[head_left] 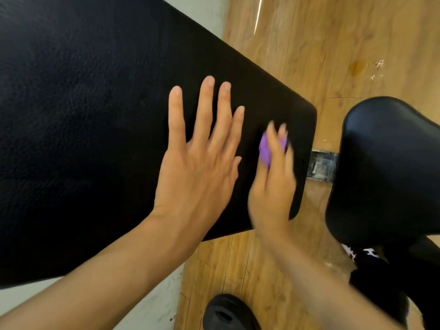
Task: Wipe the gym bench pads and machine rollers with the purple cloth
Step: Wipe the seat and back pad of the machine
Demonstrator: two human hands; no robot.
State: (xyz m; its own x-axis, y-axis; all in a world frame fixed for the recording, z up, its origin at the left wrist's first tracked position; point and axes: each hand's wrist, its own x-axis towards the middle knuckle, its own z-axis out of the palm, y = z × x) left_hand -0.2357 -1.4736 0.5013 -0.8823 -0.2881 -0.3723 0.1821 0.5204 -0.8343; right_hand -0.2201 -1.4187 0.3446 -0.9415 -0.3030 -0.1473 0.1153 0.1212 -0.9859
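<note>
I take the large bench pad (83,115) as my reference. The left hand (197,163) lies flat on it towards its right end, fingers straight and spread, bracing. The right hand (271,186) is just beside it, nearer the pad's rounded end corner. Its fingers (273,139) curl over the bunched purple cloth (264,152) and press it onto the vinyl; blur hides the thumb. To wipe well here, I would spread the wad flatter under the fingertips and run overlapping strokes out to the pad's end edge and over the corner. I would then shift the bracing hand so its patch gets covered. The cloth sits beneath the fingers, showing at their left side and touching the pad. Past the pad's end, the seat pad (385,163) looks untouched.
</note>
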